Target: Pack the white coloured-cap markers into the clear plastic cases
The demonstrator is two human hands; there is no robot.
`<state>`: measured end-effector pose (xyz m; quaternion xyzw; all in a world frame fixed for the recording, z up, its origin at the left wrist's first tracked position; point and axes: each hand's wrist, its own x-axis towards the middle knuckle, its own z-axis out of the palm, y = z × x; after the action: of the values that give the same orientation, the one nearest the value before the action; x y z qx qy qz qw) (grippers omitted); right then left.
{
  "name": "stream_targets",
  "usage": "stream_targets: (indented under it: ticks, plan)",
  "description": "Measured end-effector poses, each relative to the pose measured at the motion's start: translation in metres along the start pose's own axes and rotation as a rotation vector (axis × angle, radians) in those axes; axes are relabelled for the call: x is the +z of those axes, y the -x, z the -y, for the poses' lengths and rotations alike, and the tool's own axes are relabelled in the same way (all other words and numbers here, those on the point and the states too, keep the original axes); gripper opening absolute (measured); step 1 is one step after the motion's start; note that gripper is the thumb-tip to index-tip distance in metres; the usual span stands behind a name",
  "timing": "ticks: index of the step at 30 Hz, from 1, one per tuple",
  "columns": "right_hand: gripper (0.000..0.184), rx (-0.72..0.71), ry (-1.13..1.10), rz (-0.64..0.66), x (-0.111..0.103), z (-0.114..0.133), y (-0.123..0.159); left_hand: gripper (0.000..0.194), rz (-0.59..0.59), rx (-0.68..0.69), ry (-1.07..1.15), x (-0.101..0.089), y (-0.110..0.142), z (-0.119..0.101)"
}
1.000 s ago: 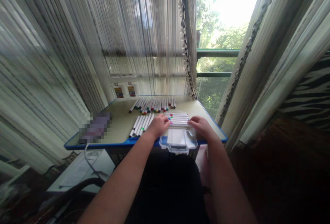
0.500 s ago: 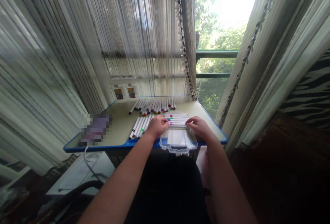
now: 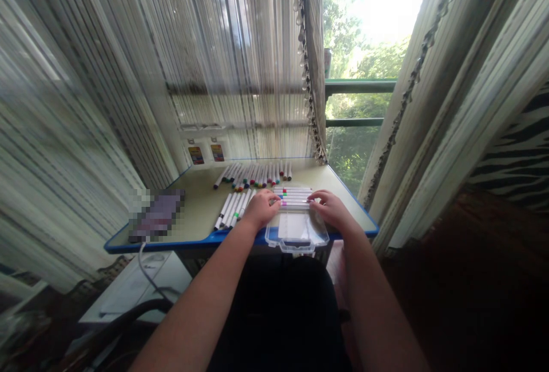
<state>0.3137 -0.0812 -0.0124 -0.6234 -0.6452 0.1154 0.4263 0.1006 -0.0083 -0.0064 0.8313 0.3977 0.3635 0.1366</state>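
Not much moved since earlier frame — right hand [image 3: 328,207] edged slightly left, left hand [image 3: 260,210] about same. Grip narrow on both, fingers at opposite ends of white marker row [image 3: 297,196]; can't tell if pinching. Row sits in open clear case [image 3: 297,227], lower centre of frame — looks partly filled. Still out on counter [image 3: 195,206]: marker group [image 3: 234,210] to left, bigger bunch [image 3: 255,175] above.

From where I'm standing, both bare arms are stretching over the tabletop's [image 3: 193,206] front edge, left arm [image 3: 201,298] and right arm [image 3: 380,298] angling inward. The left hand [image 3: 261,210] is sitting near mid-edge, fingers curling right; the right hand [image 3: 328,207] is mirroring it toward the right edge, fingers bending left, tbh kinda close together.
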Motion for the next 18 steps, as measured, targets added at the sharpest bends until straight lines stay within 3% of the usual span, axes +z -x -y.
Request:
stream_targets:
  ticks: [18]
  plan:
    - [0.018, 0.007, -0.001, 0.007, -0.0003, 0.0008, 0.0001, 0.023, 0.003, 0.005, 0.013, 0.0009, -0.0014, 0.0011]
